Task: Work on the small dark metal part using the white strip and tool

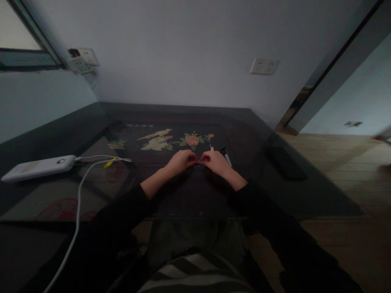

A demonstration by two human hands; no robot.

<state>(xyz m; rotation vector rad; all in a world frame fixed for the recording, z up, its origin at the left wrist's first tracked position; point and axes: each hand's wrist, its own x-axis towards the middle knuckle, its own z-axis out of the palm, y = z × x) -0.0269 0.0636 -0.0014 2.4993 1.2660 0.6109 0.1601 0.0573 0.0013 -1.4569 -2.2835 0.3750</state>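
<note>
Left hand (180,161) and right hand (217,162) pinched together on small dark item (199,166), identity unclear; fine manipulation judged underway, steady two-handed grip needed.

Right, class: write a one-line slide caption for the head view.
Both hands, left hand and right hand, pinch a small dark object on a glass-topped table.

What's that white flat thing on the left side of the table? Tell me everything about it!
It looks like a power bank: a long, flat, white slab with rounded ends, probably plastic, with a small round button on top. It lies flat on the dark glass table, far left, away from both hands. A white cable plugs into its right end and trails off the table's near edge.
</note>
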